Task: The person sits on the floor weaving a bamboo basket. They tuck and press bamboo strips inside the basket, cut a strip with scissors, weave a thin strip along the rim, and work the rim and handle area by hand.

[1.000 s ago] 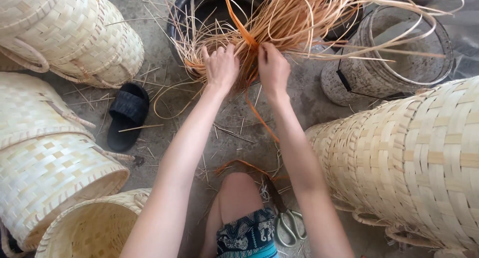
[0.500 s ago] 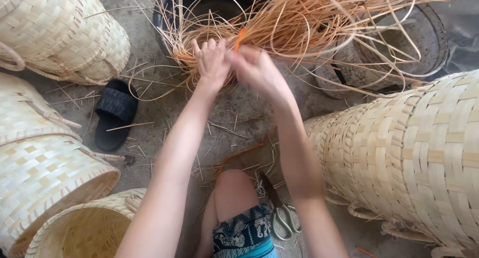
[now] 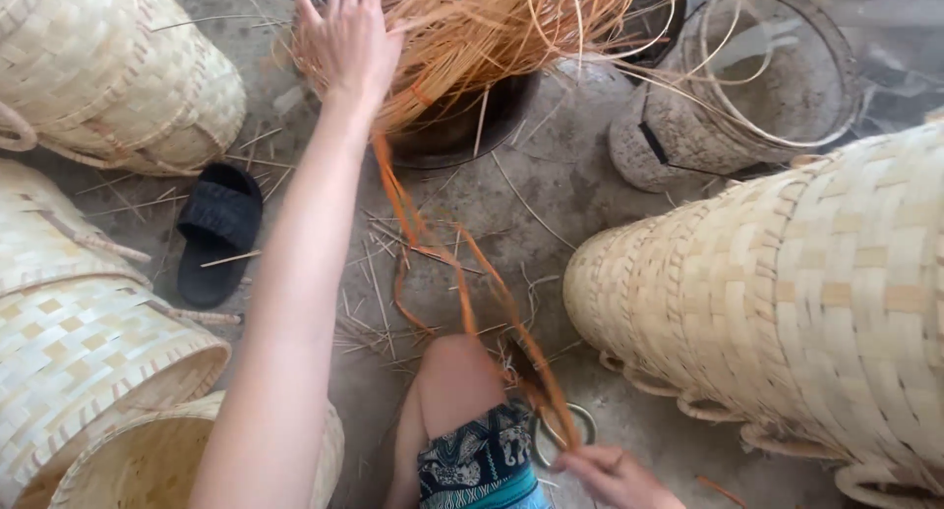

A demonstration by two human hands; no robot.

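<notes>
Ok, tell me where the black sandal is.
In the head view, the black sandal lies on the ground at the left, between the woven baskets and the left arm.

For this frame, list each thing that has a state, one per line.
Left hand: open, fingers spread on the bundle of strips.
Right hand: closed on orange strips.
Orange strips: pulled out long from bundle to right hand.
Bundle of strips: loose, splayed over the dark pot.
Large woven basket: lying on its side.
Black slipper: lying on the floor.

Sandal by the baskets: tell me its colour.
Black; the sandal shows in the head view.
</notes>
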